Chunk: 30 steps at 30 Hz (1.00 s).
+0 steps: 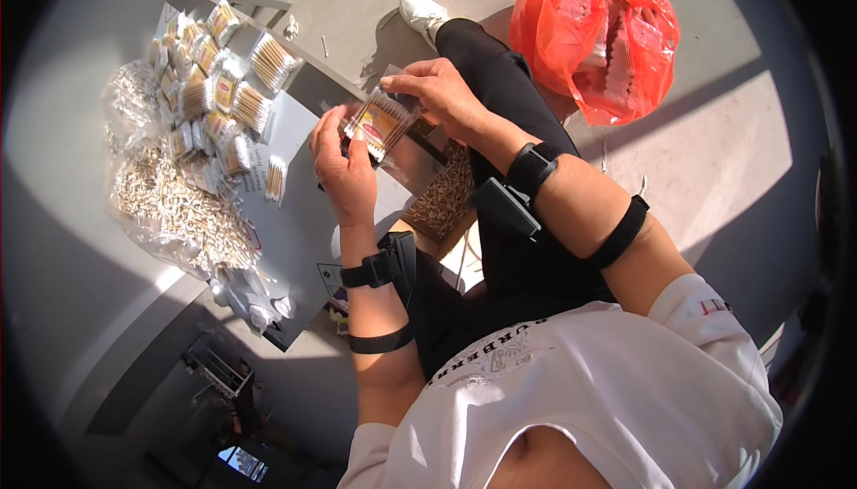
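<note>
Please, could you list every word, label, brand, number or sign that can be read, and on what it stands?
Wording and brands are not copied here; print shows on:
White shirt, chest: dark lettering and an emblem.
Right sleeve: reddish lettering, partly visible.
Pale surface beside the piled swab packs: dark printed lines.
Held swab pack: label too small to read.
Piled swab packs: likewise.

Left hand (348, 177), right hand (448, 98), bent fingers (329, 129)
</note>
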Each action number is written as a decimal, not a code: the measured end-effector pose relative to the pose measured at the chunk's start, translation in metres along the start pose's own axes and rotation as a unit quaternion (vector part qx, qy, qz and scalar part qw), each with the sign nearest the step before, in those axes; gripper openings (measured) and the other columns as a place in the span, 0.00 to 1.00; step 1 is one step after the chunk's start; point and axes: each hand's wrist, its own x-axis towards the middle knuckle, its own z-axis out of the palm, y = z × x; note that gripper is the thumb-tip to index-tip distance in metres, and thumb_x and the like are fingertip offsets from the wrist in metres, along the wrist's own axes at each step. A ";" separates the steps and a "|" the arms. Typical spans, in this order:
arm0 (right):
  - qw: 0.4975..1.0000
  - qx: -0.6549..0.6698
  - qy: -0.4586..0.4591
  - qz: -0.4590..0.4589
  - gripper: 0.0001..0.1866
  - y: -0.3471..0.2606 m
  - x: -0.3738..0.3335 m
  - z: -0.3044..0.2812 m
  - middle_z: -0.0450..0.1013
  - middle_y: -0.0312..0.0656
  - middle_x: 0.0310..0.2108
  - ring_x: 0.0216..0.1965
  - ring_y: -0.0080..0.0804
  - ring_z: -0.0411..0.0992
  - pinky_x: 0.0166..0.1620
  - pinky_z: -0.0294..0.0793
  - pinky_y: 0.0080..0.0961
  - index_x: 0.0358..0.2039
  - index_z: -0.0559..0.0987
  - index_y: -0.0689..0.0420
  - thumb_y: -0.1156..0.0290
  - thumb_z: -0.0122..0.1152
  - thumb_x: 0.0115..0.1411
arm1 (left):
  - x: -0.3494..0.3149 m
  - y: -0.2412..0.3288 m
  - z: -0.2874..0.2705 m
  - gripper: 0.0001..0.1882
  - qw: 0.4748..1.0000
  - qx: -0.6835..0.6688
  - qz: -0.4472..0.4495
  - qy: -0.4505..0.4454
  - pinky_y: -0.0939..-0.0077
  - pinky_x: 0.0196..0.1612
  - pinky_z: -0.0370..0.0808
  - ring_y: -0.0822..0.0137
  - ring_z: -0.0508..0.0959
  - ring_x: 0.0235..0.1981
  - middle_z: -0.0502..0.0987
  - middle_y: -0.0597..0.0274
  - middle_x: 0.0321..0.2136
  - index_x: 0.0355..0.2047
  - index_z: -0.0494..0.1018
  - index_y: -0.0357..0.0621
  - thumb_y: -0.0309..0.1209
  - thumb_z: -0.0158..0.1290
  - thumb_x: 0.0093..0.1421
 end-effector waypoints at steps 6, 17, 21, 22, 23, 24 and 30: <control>0.999 0.042 0.020 -0.017 0.13 0.005 0.015 0.002 0.70 0.33 0.18 0.19 0.17 0.64 0.22 0.62 0.19 0.24 0.80 0.61 0.63 0.68 0.53 | 0.026 0.002 -0.015 0.15 0.986 -0.006 -0.137 -0.100 0.66 0.47 0.72 0.57 0.74 0.41 0.74 0.53 0.38 0.41 0.74 0.35 0.21 0.55 0.51; 0.993 -0.081 -0.009 -0.083 0.10 0.010 0.023 0.010 0.73 0.36 0.20 0.23 0.20 0.69 0.28 0.71 0.22 0.22 0.78 0.64 0.71 0.67 0.53 | -0.032 0.022 0.017 0.39 0.969 0.237 -0.016 -0.065 0.55 0.66 0.50 0.45 0.52 0.66 0.52 0.40 0.64 0.63 0.52 0.31 0.40 0.54 0.59; 0.979 -0.147 -0.015 -0.139 0.08 0.007 0.019 0.011 0.74 0.36 0.22 0.26 0.22 0.70 0.31 0.71 0.21 0.26 0.79 0.66 0.72 0.65 0.54 | -0.038 0.016 0.026 0.42 0.951 0.306 -0.005 -0.053 0.51 0.66 0.48 0.47 0.50 0.67 0.50 0.41 0.65 0.64 0.47 0.30 0.42 0.53 0.58; 0.979 -0.148 -0.016 -0.139 0.08 0.006 0.018 0.011 0.74 0.36 0.22 0.26 0.22 0.70 0.31 0.71 0.21 0.26 0.79 0.66 0.72 0.65 0.54 | -0.038 0.016 0.027 0.43 0.949 0.309 -0.011 -0.054 0.51 0.66 0.47 0.47 0.49 0.67 0.49 0.41 0.65 0.65 0.47 0.31 0.42 0.53 0.58; 0.976 -0.166 -0.017 -0.140 0.09 0.005 0.017 0.011 0.74 0.36 0.22 0.26 0.21 0.70 0.32 0.71 0.20 0.27 0.79 0.66 0.72 0.65 0.54 | -0.039 0.016 0.028 0.43 0.948 0.313 -0.016 -0.055 0.51 0.66 0.47 0.48 0.49 0.68 0.49 0.42 0.66 0.65 0.46 0.31 0.42 0.53 0.58; 0.973 -0.183 -0.020 -0.141 0.10 0.003 0.016 0.013 0.74 0.35 0.22 0.27 0.21 0.70 0.32 0.71 0.20 0.28 0.79 0.67 0.71 0.66 0.53 | -0.039 0.015 0.028 0.43 0.948 0.313 -0.017 -0.053 0.51 0.66 0.47 0.48 0.49 0.68 0.49 0.42 0.66 0.65 0.46 0.31 0.42 0.53 0.58; 0.969 -0.215 -0.049 -0.113 0.11 -0.005 0.007 0.008 0.74 0.37 0.23 0.26 0.20 0.69 0.31 0.71 0.20 0.28 0.78 0.67 0.72 0.67 0.49 | -0.039 0.016 0.030 0.43 0.955 0.294 -0.023 -0.043 0.49 0.66 0.45 0.48 0.47 0.68 0.47 0.43 0.66 0.65 0.45 0.31 0.42 0.52 0.58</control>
